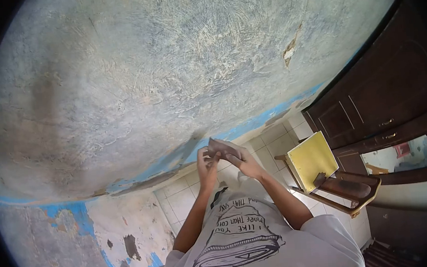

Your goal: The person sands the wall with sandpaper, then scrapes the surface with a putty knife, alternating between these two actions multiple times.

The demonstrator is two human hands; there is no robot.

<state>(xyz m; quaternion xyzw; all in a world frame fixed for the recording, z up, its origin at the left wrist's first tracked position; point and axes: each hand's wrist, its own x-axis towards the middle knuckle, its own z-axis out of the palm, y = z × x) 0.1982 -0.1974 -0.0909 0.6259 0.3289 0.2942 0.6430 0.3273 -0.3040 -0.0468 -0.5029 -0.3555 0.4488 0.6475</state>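
Observation:
A small brownish-grey sheet [218, 145], folded or bent with one pointed corner up, is held between both hands in front of the shirt. My left hand [207, 165] pinches its lower left edge, fingers curled. On its right side my right hand [241, 160] grips it with the thumb pressed towards the other thumb. Just beyond the hands rises a rough grey wall [169, 77] with scraped plaster and a peeling blue strip [253, 124] low down.
A wooden chair [370, 199] with a yellow board [312, 162] on it stands at the right on white floor tiles [181, 201]. Behind it is a dark wooden cabinet [370, 91] with a mirror [406, 154]. Another peeling wall [106, 232] is at lower left.

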